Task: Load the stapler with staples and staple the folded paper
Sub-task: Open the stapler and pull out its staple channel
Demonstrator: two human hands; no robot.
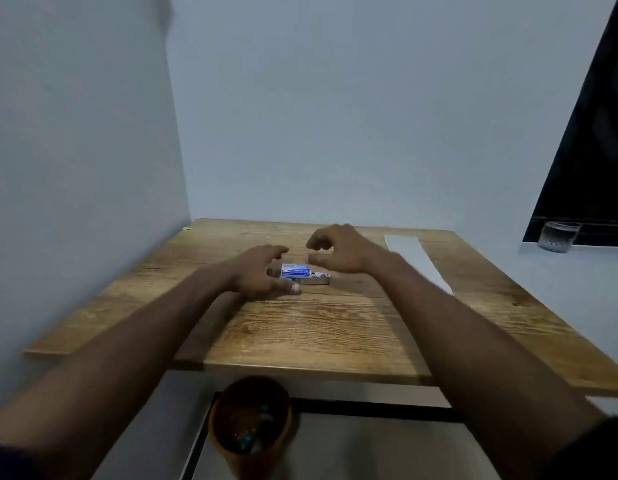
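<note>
A small blue and white staple box (295,270) lies in the middle of the wooden table (300,327), with a grey metal stapler (316,279) right beside and partly behind it. My left hand (262,271) hovers at the box's left, fingers spread, thumb tip close to the box. My right hand (338,249) hangs above and to the right of the stapler, fingers curled apart and holding nothing. A long folded white paper strip (415,259) lies on the table to the right, partly hidden by my right forearm.
Grey walls close the table in at the left and back. A clear glass (558,236) stands on a ledge at the far right under a dark panel. Below the table's near edge sits a brown round container (250,424) with small items inside.
</note>
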